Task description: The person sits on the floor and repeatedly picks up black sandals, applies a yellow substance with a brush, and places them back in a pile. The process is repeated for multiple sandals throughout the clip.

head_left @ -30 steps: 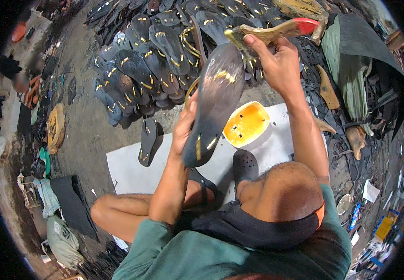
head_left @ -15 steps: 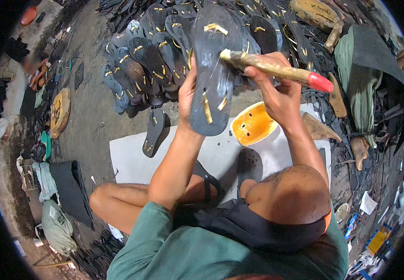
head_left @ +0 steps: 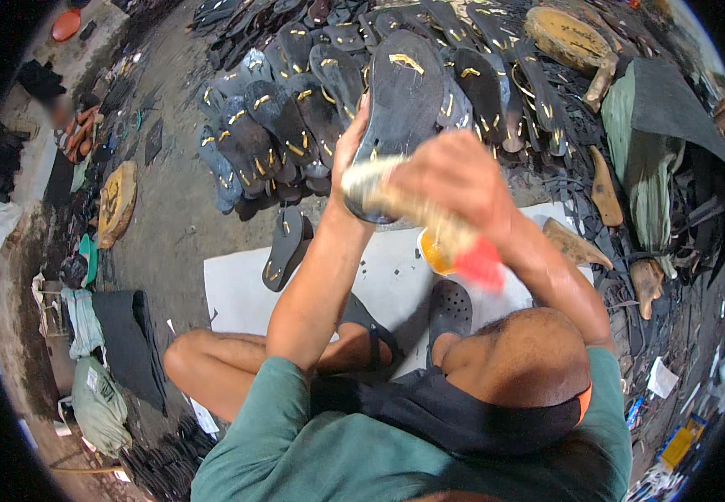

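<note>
My left hand (head_left: 350,159) grips the left edge of a black sandal sole (head_left: 404,105), holding it up with its underside toward me. A yellowish strap end (head_left: 407,63) shows at the sole's toe part. In my right hand (head_left: 460,177) is a brush (head_left: 421,207) with a red-tipped handle, blurred by motion. Its pale bristles lie over the sole's lower end, which the brush and hand partly hide. Below the brush, a white-rimmed container (head_left: 435,253) with orange-yellow stuff inside is partly covered by the handle.
Rows of dark sandal soles (head_left: 275,117) lie ahead. One single sole (head_left: 285,249) rests by the white sheet (head_left: 237,289) in front of my legs. Wooden blocks (head_left: 116,203) stand to the left and right. A rolled dark sheet (head_left: 672,125) stands at right; a person (head_left: 78,134) sits far left.
My right hand has swept the brush down and left, from the sole's middle to its lower end. The sole has shifted slightly right, and its lower end sits higher in view.
</note>
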Demonstrator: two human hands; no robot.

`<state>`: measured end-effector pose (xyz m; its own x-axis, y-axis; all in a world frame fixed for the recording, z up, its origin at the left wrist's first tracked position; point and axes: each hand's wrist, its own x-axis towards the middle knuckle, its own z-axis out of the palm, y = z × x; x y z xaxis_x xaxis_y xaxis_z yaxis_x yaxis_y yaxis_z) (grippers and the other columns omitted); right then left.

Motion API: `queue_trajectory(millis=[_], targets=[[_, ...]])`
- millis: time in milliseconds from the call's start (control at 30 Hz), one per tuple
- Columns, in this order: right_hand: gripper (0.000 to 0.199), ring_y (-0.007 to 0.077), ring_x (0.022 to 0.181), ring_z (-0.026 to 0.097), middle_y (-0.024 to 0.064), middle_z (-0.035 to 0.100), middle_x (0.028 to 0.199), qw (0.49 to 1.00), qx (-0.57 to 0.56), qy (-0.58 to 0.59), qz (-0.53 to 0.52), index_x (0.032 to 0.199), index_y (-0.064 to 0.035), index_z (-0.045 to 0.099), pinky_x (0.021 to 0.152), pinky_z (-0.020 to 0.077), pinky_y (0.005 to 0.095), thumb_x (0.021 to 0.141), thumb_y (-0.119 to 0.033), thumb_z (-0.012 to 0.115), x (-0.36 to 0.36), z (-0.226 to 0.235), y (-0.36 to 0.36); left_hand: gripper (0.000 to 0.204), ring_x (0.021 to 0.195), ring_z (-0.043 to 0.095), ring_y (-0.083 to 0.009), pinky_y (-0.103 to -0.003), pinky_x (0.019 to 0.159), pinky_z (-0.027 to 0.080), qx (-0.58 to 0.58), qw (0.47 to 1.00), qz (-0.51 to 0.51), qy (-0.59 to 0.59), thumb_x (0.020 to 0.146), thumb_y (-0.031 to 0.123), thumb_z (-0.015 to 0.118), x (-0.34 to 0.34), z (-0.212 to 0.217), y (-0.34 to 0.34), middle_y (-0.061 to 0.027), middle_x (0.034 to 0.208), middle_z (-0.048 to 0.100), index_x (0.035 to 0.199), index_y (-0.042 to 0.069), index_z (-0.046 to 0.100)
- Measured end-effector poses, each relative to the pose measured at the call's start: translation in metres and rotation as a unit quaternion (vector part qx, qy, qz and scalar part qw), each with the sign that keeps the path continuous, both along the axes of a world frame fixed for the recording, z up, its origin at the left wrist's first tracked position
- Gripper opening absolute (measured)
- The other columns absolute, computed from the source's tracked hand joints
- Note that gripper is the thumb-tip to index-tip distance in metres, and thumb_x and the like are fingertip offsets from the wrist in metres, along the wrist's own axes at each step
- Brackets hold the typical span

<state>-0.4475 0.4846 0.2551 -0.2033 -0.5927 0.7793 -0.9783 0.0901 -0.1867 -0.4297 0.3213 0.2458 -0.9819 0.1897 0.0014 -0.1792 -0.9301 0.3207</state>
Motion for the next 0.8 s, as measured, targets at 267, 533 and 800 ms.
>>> queue_trajectory(millis=[267,533,800], targets=[[0.035,0.0251,0.079,0.064,0.0059,0.069,0.092,0.997,-0.037,-0.060,0.031,0.104,-0.0107,0.073,0.069,0.0498,0.0368,0.069,-0.014,0.077,0.027,-0.028,0.005,0.044,0.110,0.066,-0.0238,-0.038,0.095,0.054,-0.028,0.999,0.020,0.024,0.106,0.034,0.041,-0.009,-0.033,-0.011,-0.0142,0.124,0.065,0.134,0.003,0.054],[0.021,0.0105,0.082,0.064,0.0061,0.072,0.088,0.923,-0.137,-0.328,-0.143,0.100,0.0013,0.072,0.075,0.0501,0.0266,0.090,-0.016,0.074,-0.020,0.002,0.009,0.048,0.125,0.056,-0.0211,-0.037,0.107,0.046,-0.208,0.977,0.047,0.003,0.106,0.032,0.043,0.025,-0.030,0.020,-0.0110,0.141,0.052,0.147,0.007,0.040],[0.019,0.0147,0.084,0.063,0.0053,0.070,0.095,0.944,-0.223,-0.233,-0.076,0.104,-0.0015,0.072,0.076,0.0487,0.0281,0.090,-0.015,0.072,-0.047,-0.002,0.027,0.047,0.128,0.055,-0.0244,-0.041,0.108,0.046,-0.145,0.988,0.054,-0.014,0.107,0.029,0.040,0.054,-0.020,0.003,-0.0130,0.142,0.052,0.150,0.010,0.037]])
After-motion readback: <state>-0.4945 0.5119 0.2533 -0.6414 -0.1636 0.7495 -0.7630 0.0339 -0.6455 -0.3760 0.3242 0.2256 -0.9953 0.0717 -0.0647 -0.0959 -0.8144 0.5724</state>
